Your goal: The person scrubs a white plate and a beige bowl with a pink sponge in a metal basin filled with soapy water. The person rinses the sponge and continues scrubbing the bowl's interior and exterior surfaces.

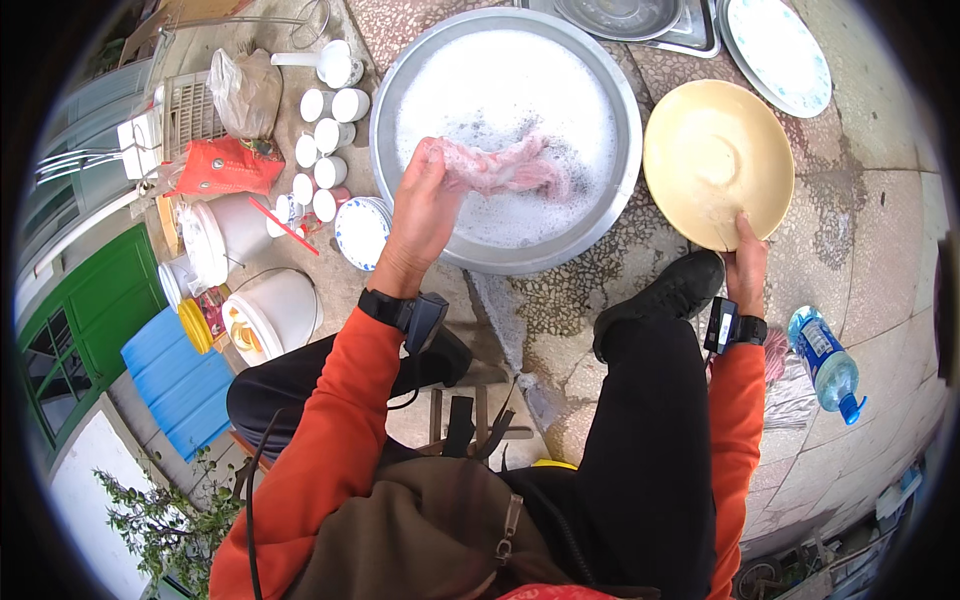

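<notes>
Before me on the paving stands a wide metal basin of foamy water. My left hand grips a wet pink cloth over the basin's left part, with its far end down in the suds. At the right, my right hand holds the near rim of a large yellow bowl, thumb on the inside and the other fingers mostly hidden beneath. The bowl's inner side faces up. Whether it also rests on the ground, I cannot tell.
White cups and stacked blue-patterned plates stand left of the basin. Farther left are a lidded bucket and a red bag. Metal trays and oval plates lie beyond; a detergent bottle lies by my right forearm.
</notes>
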Demonstrator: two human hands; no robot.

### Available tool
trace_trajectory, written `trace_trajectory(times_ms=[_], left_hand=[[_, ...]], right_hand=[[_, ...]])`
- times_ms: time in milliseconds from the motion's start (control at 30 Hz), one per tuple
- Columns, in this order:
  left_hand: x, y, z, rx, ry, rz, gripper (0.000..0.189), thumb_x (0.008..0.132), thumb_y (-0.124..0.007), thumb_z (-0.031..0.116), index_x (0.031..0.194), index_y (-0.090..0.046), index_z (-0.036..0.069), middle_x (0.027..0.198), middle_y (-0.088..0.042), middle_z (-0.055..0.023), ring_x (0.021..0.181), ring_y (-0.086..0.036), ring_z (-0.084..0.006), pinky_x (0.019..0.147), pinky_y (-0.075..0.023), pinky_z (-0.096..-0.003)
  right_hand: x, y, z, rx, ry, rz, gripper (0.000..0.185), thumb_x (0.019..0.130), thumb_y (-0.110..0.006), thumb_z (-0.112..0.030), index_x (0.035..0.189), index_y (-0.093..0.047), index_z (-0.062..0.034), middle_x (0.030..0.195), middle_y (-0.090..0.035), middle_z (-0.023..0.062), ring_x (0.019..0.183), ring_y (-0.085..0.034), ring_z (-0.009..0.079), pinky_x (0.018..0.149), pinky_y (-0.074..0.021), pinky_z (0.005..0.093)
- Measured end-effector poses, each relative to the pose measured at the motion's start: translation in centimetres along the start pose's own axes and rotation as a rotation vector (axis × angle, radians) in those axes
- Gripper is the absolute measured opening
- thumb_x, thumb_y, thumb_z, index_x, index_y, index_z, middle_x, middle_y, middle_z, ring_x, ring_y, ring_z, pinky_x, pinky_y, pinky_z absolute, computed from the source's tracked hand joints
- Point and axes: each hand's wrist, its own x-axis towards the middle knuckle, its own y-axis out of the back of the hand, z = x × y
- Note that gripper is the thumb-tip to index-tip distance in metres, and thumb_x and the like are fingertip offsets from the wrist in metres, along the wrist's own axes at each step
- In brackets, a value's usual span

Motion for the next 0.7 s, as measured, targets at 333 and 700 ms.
trace_trajectory(times_ms=[333,700], left_hand=[[1.6,-5.8,2.7,0.258,-0.134,0.298,0.048,0.109,-0.036,0.044,0.112,-0.058,0.002,0.098,-0.058,-0.0044,0.090,-0.056,-0.0141,0.080,-0.0490,-0.0308],[5.2,-6.3,0.1,0.359,-0.121,0.351,0.035,0.105,-0.045,0.033,0.078,-0.047,0.011,0.063,-0.041,0.0016,0.051,-0.035,-0.0093,0.046,-0.0269,-0.0281]], right_hand=[[-0.5,-0.3,-1.0,-0.047,-0.052,-0.020,0.045,0.101,-0.060,-0.028,0.132,-0.054,0.0048,0.120,-0.067,0.0157,0.101,-0.071,0.0249,0.082,-0.0608,0.0366],[-1.5,-0.5,-2.2,-0.141,-0.070,-0.027,0.047,0.101,-0.060,-0.032,0.134,-0.054,0.0004,0.121,-0.067,0.0132,0.102,-0.069,0.0225,0.083,-0.0603,0.0365]])
